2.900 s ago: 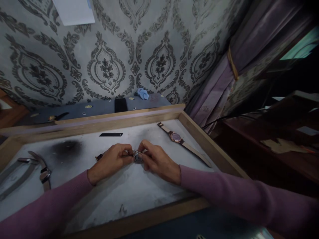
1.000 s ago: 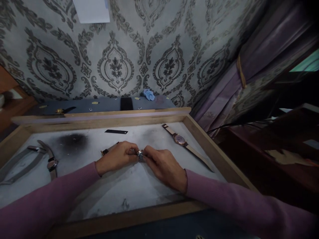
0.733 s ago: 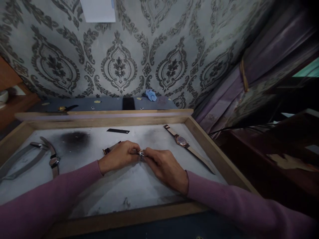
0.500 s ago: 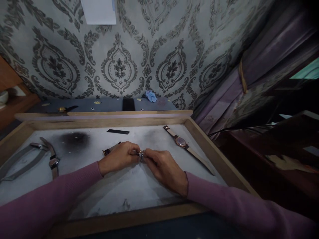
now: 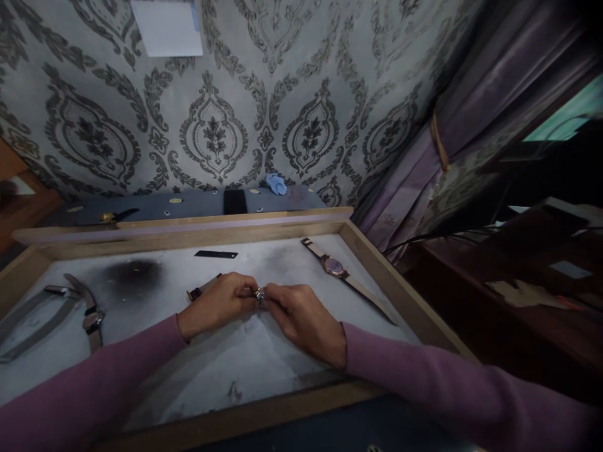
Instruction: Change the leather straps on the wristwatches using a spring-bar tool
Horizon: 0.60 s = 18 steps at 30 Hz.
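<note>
My left hand [image 5: 221, 304] and my right hand [image 5: 304, 319] meet over the middle of the tray, fingertips pinched round a small shiny metal piece [image 5: 259, 294]. Fingers cover most of it, so its shape cannot be made out. A dark strap with a gold-coloured buckle [image 5: 193, 294] lies partly hidden behind my left hand. To the right, a watch with a round case [image 5: 334, 266] lies with its straps spread out. On the left side rest another watch [image 5: 93, 319] and a grey-handled tool [image 5: 44, 329]. Beyond the hands is a flat black strip [image 5: 216, 254].
A wooden rim [image 5: 386, 270] surrounds the white tray. Behind it, a ledge holds a black phone-like object [image 5: 235, 201], a crumpled blue cloth [image 5: 276, 184] and a dark item with a yellow part [image 5: 108, 217]. A purple curtain [image 5: 414, 169] hangs at the right.
The view has shifted slightly, so most things appear a little further left. Both hands keep their pinch on the small metal piece, with only slight finger movement.
</note>
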{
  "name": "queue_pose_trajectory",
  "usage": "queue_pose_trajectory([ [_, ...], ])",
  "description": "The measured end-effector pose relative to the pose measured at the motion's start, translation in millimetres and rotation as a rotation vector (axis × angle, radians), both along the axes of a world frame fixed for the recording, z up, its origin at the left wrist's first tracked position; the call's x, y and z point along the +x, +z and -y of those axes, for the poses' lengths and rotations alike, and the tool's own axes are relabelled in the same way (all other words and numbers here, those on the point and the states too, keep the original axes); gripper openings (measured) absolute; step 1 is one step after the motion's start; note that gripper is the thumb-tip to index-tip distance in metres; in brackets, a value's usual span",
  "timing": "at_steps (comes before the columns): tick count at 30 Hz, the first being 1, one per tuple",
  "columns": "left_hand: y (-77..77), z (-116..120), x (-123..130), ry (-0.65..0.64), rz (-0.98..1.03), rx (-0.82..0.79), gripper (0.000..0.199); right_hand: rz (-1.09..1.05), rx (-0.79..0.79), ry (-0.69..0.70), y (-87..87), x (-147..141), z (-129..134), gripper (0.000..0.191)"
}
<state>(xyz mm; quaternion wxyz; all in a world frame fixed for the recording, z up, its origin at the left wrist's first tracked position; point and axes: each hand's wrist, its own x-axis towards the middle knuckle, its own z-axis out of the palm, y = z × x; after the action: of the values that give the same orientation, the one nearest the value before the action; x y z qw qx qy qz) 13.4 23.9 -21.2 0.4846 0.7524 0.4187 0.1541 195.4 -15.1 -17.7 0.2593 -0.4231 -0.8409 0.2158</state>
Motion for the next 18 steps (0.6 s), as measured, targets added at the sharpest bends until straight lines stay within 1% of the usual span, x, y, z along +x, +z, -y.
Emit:
queue_pose_trajectory([
  [8,-1.9,-0.7,-0.5,0.010,-0.021,0.001,0.016,-0.023,0.011,0.027,-0.8,0.6,-0.3,0.022],
  [13,-1.2,0.2,0.5,0.005,0.017,-0.042,0.014,-0.029,-0.013,-0.020,-0.8,0.4,-0.2,0.019],
  [18,-1.7,0.5,1.0,0.001,0.052,-0.071,0.013,-0.033,-0.036,-0.042,0.2,0.4,-1.1,0.020],
])
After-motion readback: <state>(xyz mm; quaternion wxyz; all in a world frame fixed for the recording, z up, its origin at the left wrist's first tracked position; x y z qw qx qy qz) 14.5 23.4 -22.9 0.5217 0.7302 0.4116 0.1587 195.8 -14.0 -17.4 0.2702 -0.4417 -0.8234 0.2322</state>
